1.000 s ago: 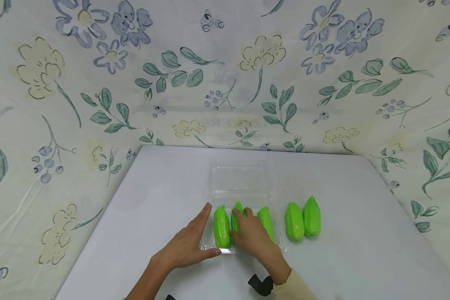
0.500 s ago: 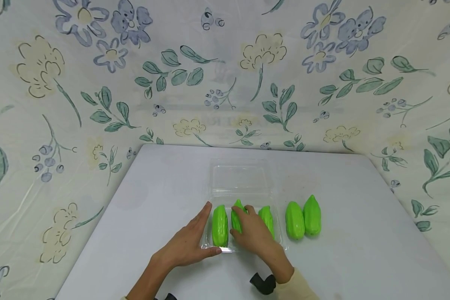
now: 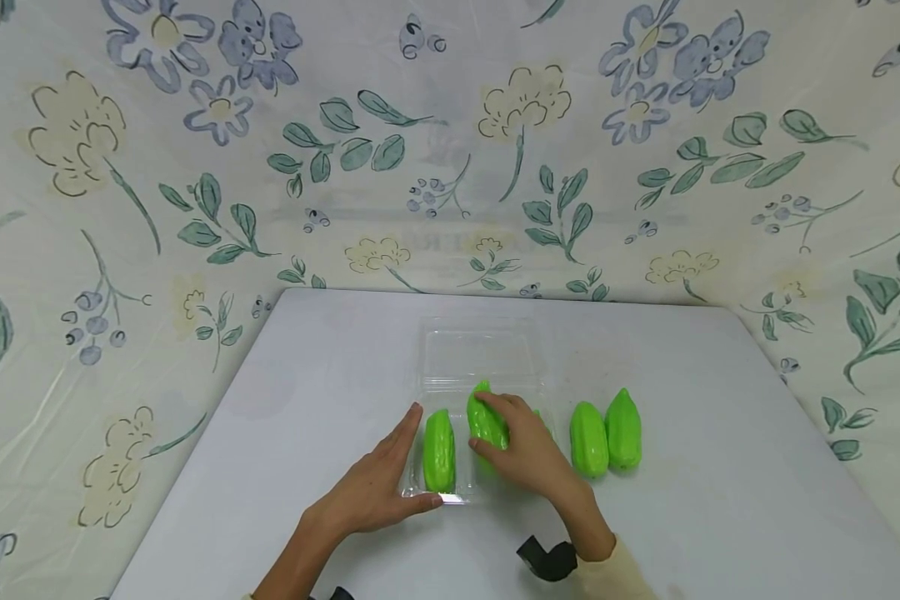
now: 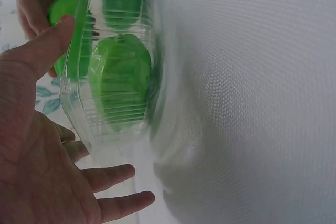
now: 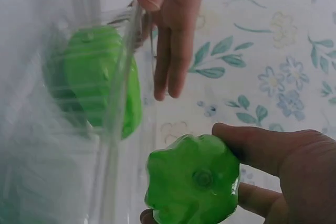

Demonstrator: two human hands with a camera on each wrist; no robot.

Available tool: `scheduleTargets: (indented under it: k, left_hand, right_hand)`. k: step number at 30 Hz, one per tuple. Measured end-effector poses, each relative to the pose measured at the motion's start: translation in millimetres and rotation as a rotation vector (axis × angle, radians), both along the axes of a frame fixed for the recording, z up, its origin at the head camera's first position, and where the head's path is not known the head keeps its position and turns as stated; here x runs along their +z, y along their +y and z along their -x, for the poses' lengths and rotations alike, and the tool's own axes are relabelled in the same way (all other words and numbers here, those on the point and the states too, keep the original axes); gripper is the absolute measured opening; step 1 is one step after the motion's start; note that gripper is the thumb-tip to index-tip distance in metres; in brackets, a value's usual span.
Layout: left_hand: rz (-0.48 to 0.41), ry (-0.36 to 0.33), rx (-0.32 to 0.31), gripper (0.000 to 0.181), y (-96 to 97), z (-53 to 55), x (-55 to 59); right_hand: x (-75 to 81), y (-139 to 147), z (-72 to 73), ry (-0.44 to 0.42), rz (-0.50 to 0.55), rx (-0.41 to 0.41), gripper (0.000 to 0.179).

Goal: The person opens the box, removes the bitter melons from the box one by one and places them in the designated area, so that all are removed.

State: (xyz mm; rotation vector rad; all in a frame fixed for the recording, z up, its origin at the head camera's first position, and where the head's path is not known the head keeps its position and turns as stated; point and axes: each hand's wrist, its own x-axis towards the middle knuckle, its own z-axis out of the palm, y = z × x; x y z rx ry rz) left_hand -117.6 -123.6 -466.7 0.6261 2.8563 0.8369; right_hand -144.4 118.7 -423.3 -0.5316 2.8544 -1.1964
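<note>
In the head view my right hand (image 3: pixel 528 450) grips a bright green ridged gourd (image 3: pixel 487 421) over the middle of a clear plastic clamshell box (image 3: pixel 457 500). The right wrist view shows that gourd's rounded end (image 5: pixel 191 182) between thumb and fingers, above the box rim. Another green gourd (image 3: pixel 439 454) lies along the box's left side. A third is mostly hidden behind my right hand. My left hand (image 3: pixel 367 496) rests at the box's left front corner, fingers spread. In the left wrist view its thumb (image 4: pixel 55 40) lies at the rim.
Two more green gourds, one blunt (image 3: pixel 588 440) and one pointed (image 3: pixel 624 433), lie side by side on the white table (image 3: pixel 705 500), right of the box. The box's lid (image 3: pixel 478 354) lies folded back behind it. A flower-patterned cloth (image 3: pixel 450 192) hangs beyond the table.
My right hand has raised the middle gourd and moved it slightly right and away from me, now covering most of the right-hand gourd. The left hand stays put.
</note>
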Motion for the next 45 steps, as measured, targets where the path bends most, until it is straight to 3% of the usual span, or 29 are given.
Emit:
scheduleTargets:
  k: [12, 19, 32, 45]
  left_hand:
    - [-0.011, -0.016, 0.006, 0.118, -1.2, -1.6, -1.6]
    - [-0.012, -0.030, 0.016, 0.119, -2.3, -2.1, -3.3]
    - [-0.025, -0.025, 0.006, 0.119, -3.3, -3.3, -2.2]
    - [-0.019, -0.026, 0.001, 0.119, -1.0, 0.3, -2.1]
  right_hand:
    - [7.6, 41.2, 9.8, 0.059, 0.130, -0.047, 0.061]
    - [8.9, 73.6, 12.7, 0.086, 0.154, -0.122, 0.060]
    - [4.4, 135.0, 9.8, 0.000, 0.012, -0.352, 0.064]
    - [-21.1, 188.4, 1.9, -0.133, -0.068, -0.480, 0.070]
